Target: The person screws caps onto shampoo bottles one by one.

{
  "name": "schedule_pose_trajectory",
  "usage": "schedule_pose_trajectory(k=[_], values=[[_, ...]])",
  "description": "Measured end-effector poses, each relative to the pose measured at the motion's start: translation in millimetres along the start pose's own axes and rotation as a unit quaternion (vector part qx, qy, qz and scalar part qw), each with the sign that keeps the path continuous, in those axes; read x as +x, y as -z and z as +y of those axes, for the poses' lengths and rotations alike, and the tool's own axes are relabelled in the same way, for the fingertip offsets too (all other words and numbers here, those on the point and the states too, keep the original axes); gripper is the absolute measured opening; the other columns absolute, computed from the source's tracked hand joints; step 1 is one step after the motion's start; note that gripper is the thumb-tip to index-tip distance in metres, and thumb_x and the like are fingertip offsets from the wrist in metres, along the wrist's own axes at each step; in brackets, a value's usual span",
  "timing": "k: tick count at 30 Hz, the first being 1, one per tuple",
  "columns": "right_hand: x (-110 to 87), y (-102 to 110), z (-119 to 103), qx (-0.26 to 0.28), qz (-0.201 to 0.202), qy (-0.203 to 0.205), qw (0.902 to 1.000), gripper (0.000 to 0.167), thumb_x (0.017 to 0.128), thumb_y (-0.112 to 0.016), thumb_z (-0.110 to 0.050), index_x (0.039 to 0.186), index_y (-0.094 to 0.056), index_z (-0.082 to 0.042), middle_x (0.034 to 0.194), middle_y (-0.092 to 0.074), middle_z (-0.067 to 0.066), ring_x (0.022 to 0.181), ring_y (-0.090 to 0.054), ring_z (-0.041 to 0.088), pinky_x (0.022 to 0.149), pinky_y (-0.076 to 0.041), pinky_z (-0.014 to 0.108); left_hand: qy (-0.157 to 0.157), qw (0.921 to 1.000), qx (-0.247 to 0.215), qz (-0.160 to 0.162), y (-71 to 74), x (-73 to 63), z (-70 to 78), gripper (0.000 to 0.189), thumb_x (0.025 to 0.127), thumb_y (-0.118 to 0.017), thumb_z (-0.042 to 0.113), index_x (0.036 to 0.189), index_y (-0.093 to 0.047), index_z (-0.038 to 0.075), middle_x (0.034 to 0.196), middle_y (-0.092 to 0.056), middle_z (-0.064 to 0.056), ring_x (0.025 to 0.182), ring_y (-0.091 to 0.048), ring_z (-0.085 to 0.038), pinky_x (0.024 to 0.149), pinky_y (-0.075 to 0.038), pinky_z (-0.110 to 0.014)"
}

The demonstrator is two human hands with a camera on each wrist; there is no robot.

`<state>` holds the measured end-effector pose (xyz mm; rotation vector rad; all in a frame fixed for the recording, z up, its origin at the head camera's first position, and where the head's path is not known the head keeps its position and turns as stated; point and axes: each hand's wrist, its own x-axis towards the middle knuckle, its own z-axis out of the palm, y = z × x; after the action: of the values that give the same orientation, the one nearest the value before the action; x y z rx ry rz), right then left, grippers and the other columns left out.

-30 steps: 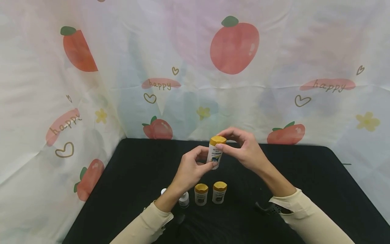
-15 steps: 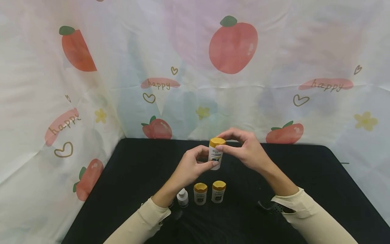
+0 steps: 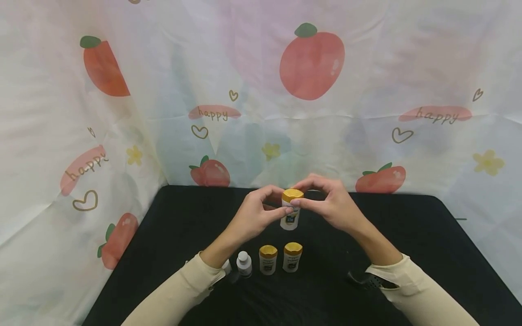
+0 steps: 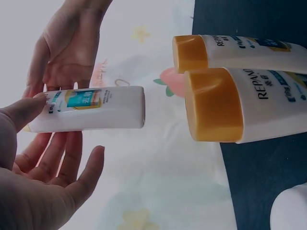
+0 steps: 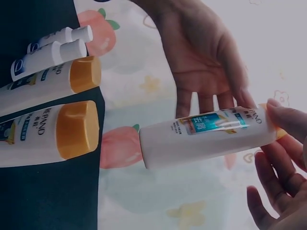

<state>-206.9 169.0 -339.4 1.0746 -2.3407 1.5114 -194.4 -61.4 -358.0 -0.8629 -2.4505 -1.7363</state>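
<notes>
Between my hands, raised above the table, is a white shampoo bottle (image 3: 289, 221) with a gold cap, upright in the head view. My left hand (image 3: 257, 212) pinches its upper body, thumb on the front below the cap. On the other side my right hand (image 3: 335, 204) pinches it at the cap, thumb on the front. The left wrist view shows the bottle's blue-green label (image 4: 84, 99) facing out. Two matching gold-capped bottles, one left (image 3: 268, 263) and one right (image 3: 292, 260), stand upright on the table below.
A small white bottle (image 3: 244, 264) stands left of the gold-capped pair. Another white bottle (image 5: 48, 60) beside it is partly hidden by my left sleeve in the head view. A black cloth covers the table (image 3: 195, 217); a printed curtain (image 3: 253, 68) hangs behind.
My left hand has shifted higher on the bottle, from its lower part to just below the cap. The held bottle has sunk slightly, and my left forearm has moved left, uncovering the small white bottle.
</notes>
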Motion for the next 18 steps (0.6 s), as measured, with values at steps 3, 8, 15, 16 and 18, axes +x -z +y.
schedule_pose_trajectory(k=[3,8,15,16,18], values=[[-1.0,-0.1,-1.2,-0.003,-0.004,-0.004,1.0000,0.027,0.090,-0.077,-0.007,0.113,-0.073,-0.022,0.105,-0.069,-0.005,0.101,-0.064,0.015,0.095,-0.049,0.029,-0.015,0.9998,0.014,-0.003,0.2,1.7,0.8,0.027,0.093,-0.077,0.021,0.117,-0.067,0.013,0.112,-0.071,0.001,0.105,-0.068,-0.012,0.090,-0.058,-0.035],[-2.0,2.1,-2.2,-0.001,-0.014,0.005,0.9999,0.029,0.089,-0.077,-0.004,0.114,-0.073,-0.019,0.104,-0.068,-0.001,0.099,-0.062,0.016,0.094,-0.048,0.030,-0.033,0.9992,0.020,-0.011,0.0,2.0,1.6,0.026,0.093,-0.076,0.019,0.117,-0.068,0.014,0.112,-0.070,0.003,0.104,-0.069,-0.010,0.090,-0.058,-0.030],[-3.4,6.2,-0.9,0.008,-0.023,-0.003,0.9997,0.031,0.090,-0.076,-0.004,0.116,-0.073,-0.021,0.108,-0.067,-0.003,0.104,-0.061,0.017,0.097,-0.047,0.032,-0.044,0.9989,0.017,-0.006,-1.6,3.1,1.8,0.025,0.092,-0.077,0.019,0.115,-0.070,0.013,0.109,-0.071,0.003,0.100,-0.068,-0.007,0.085,-0.058,-0.026],[-3.6,6.3,-0.8,0.004,-0.021,-0.006,0.9998,0.030,0.090,-0.076,-0.005,0.116,-0.073,-0.021,0.109,-0.067,-0.003,0.105,-0.061,0.017,0.097,-0.047,0.032,-0.043,0.9989,0.018,-0.002,-1.9,3.3,2.0,0.025,0.092,-0.077,0.019,0.115,-0.070,0.013,0.109,-0.071,0.003,0.099,-0.068,-0.008,0.084,-0.058,-0.026],[-4.1,6.4,-0.8,-0.003,-0.016,-0.013,0.9998,0.029,0.091,-0.076,-0.007,0.116,-0.073,-0.023,0.110,-0.068,-0.004,0.107,-0.061,0.016,0.098,-0.047,0.031,-0.039,0.9990,0.023,0.005,-2.7,3.7,2.9,0.026,0.092,-0.077,0.019,0.116,-0.069,0.012,0.108,-0.072,0.003,0.097,-0.068,-0.007,0.083,-0.058,-0.025]])
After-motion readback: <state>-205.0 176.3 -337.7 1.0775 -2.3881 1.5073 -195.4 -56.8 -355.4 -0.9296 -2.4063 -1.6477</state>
